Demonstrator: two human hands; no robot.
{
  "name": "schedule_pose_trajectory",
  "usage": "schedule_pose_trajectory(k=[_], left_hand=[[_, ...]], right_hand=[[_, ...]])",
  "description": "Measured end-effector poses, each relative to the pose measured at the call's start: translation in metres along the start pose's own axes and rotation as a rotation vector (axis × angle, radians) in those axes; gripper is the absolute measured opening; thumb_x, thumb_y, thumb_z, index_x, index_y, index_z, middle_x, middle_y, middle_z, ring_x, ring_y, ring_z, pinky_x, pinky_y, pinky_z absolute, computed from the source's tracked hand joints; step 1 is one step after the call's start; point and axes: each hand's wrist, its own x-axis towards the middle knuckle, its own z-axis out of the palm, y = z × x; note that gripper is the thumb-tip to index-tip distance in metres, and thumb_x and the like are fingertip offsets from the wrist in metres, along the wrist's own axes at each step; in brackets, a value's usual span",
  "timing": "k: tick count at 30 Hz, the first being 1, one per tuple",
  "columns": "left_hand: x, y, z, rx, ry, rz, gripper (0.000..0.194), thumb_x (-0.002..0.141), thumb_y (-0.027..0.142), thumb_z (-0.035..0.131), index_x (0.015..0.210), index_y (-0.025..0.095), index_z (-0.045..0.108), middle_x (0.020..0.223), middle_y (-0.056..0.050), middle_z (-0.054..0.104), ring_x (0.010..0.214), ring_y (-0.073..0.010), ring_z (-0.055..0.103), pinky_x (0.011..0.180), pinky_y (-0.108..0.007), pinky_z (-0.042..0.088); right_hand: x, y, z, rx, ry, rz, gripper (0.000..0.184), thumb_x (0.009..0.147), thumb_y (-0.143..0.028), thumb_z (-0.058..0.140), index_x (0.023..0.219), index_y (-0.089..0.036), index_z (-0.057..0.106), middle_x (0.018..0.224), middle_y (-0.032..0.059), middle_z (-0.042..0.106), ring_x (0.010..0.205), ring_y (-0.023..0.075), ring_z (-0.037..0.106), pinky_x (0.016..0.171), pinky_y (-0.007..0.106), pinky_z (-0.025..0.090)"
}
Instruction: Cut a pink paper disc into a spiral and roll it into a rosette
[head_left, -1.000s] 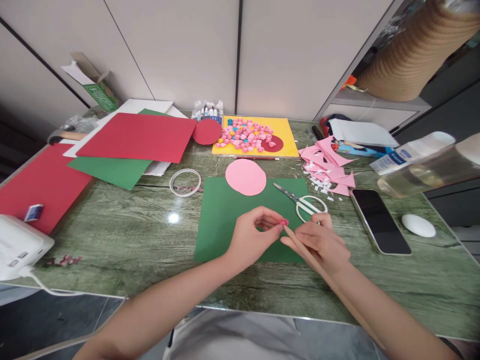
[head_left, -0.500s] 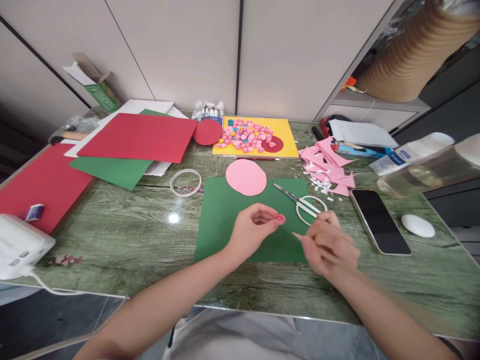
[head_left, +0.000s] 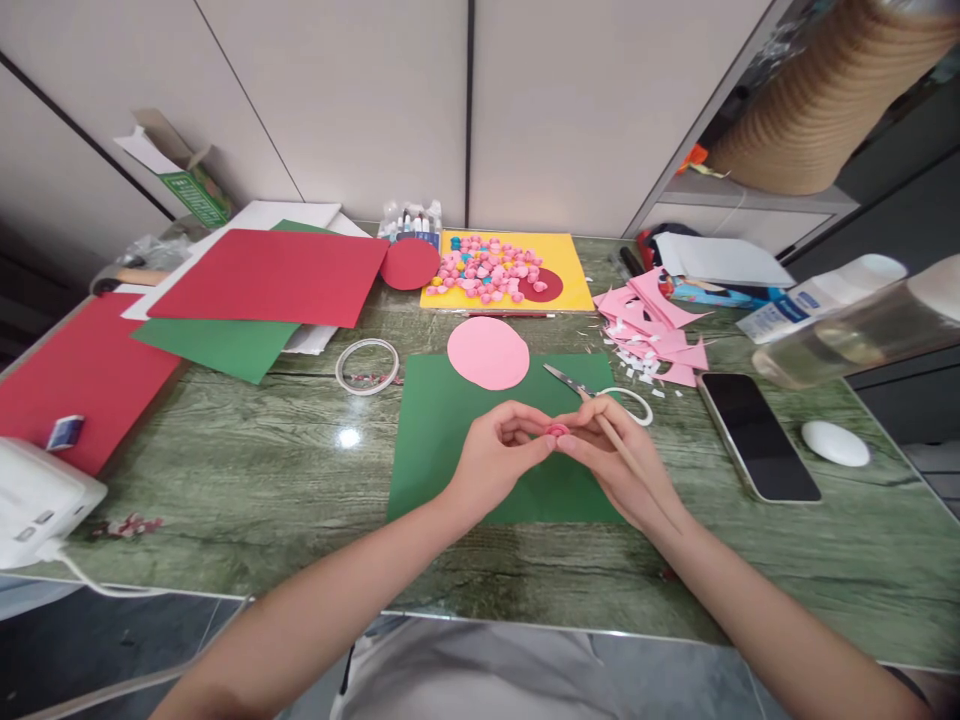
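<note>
Between the fingertips of my left hand [head_left: 495, 455] is a small pink paper coil [head_left: 556, 430], round like a rosette. My right hand [head_left: 626, 460] pinches the coil from the other side, so both hands meet at it. A thin wooden stick [head_left: 621, 445] is also tucked in my right hand, lying back along it toward the wrist. Both hands are above a green paper sheet [head_left: 435, 450]. Beyond them lies a pink paper circle [head_left: 489, 353]. White-handled scissors [head_left: 637, 400] lie just past my right hand, which partly covers them.
Many small pink balls [head_left: 491, 268] lie on a yellow sheet [head_left: 566, 255] at the back. Pink paper scraps [head_left: 652, 325] and a phone [head_left: 759, 437] are on the right. A tape roll [head_left: 367, 341] and red sheets [head_left: 270, 278] are on the left.
My right hand has moved left and up to join my left hand at the pink coil. The stick in it has swung from pointing left to lying back over the hand.
</note>
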Motion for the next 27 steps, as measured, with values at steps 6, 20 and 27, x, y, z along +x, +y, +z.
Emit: schedule_pose_trajectory(k=[6, 20, 27], left_hand=[[-0.006, 0.0, 0.004, 0.115, 0.047, 0.092, 0.017, 0.073, 0.027, 0.071, 0.081, 0.016, 0.061, 0.078, -0.002, 0.067, 0.061, -0.0088, 0.052, 0.058, -0.023, 0.039], [0.0, -0.001, 0.0, -0.145, -0.011, -0.045, 0.019, 0.068, 0.025, 0.075, 0.081, 0.016, 0.064, 0.081, -0.003, 0.07, 0.078, -0.0132, 0.062, 0.075, -0.028, 0.046], [0.001, 0.002, -0.002, -0.265, 0.012, -0.173, 0.022, 0.064, 0.023, 0.078, 0.08, 0.016, 0.066, 0.082, -0.004, 0.071, 0.078, -0.012, 0.061, 0.074, -0.026, 0.043]], right_hand=[[-0.002, -0.004, 0.003, -0.017, 0.028, -0.057, 0.029, 0.069, -0.031, 0.079, 0.077, -0.023, 0.052, 0.08, 0.0002, 0.071, 0.076, 0.0165, 0.07, 0.072, 0.029, 0.056], [0.002, -0.004, -0.003, 0.081, -0.094, 0.013, 0.016, 0.085, -0.035, 0.063, 0.092, -0.025, 0.053, 0.093, 0.0016, 0.069, 0.09, 0.019, 0.067, 0.085, 0.041, 0.056], [0.004, 0.002, -0.003, 0.094, -0.082, 0.013, 0.015, 0.086, -0.037, 0.061, 0.091, -0.025, 0.053, 0.094, 0.0012, 0.068, 0.095, 0.0193, 0.066, 0.089, 0.042, 0.055]])
